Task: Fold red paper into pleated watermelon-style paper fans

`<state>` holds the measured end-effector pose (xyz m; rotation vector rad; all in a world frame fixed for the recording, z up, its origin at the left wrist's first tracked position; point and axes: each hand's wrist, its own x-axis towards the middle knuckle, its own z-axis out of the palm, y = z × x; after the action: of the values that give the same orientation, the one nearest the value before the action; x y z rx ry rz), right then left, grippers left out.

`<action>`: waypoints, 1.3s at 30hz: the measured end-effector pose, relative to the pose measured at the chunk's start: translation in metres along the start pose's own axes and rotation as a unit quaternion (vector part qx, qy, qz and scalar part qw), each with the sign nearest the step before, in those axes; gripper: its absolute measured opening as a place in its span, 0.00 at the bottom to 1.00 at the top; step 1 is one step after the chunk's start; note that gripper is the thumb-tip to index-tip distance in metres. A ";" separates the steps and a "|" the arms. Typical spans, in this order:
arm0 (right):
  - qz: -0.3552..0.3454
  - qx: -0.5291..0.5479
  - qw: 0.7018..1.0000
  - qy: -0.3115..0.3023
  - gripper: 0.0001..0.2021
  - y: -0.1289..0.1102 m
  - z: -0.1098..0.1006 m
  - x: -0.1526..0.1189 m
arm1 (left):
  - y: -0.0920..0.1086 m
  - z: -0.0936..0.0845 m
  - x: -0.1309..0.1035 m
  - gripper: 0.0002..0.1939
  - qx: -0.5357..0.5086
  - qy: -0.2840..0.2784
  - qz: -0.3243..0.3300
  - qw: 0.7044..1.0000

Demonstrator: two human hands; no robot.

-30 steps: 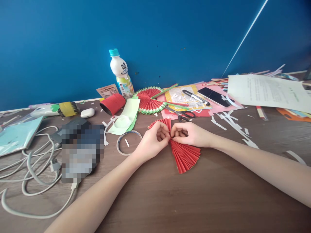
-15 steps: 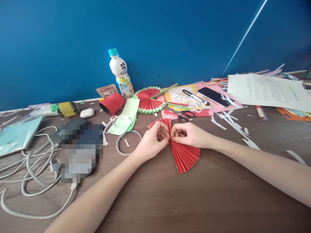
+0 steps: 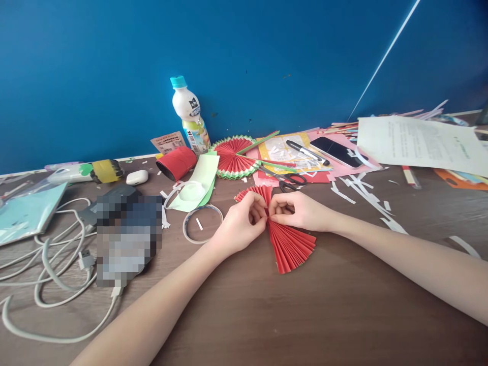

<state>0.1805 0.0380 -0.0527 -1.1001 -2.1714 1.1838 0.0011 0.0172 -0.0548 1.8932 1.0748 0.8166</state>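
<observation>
A red pleated paper fan [image 3: 292, 246] is pinched at its narrow middle between my two hands, its folds spreading toward me and away from me like a bow tie. My left hand [image 3: 246, 219] closes on the left side of that middle, thumb against fingertips. From the right, my right hand [image 3: 295, 212] grips the same spot with bent fingers. The fingertips hide the exact centre of the folds. Just beyond the hands lie black-handled scissors [image 3: 287, 179]. A finished-looking red rosette with a green-and-white edge [image 3: 234, 156] rests farther back.
A roll of tape [image 3: 203, 224], a red cup-like tube [image 3: 176, 162] and pale green paper [image 3: 202, 178] lie left of my hands. Behind them stands a bottle [image 3: 190, 117]. Cables [image 3: 41, 274] coil at far left. A phone [image 3: 337, 151], marker [image 3: 307, 152] and paper strips [image 3: 368, 195] are at right.
Almost nothing differs. The fan's near end and my hands appear shifted very slightly to the right, with both hands still pinching the fan's middle.
</observation>
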 end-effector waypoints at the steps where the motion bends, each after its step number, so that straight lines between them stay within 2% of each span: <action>1: 0.001 0.000 1.000 -0.002 0.03 -0.001 0.000 0.000 | 0.000 0.000 0.000 0.09 0.006 0.000 0.000 1.000; 27: -0.002 0.024 1.000 -0.013 0.05 0.000 0.001 0.000 | 0.000 0.002 0.000 0.11 0.037 0.015 0.008 0.999; 39: 0.004 0.044 0.999 -0.011 0.06 0.000 -0.001 -0.001 | -0.010 0.001 0.001 0.09 -0.044 0.009 -0.006 0.999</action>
<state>0.1817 0.0380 -0.0520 -1.0642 -2.1114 1.2880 -0.0011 0.0213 -0.0638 1.8080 1.0420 0.8613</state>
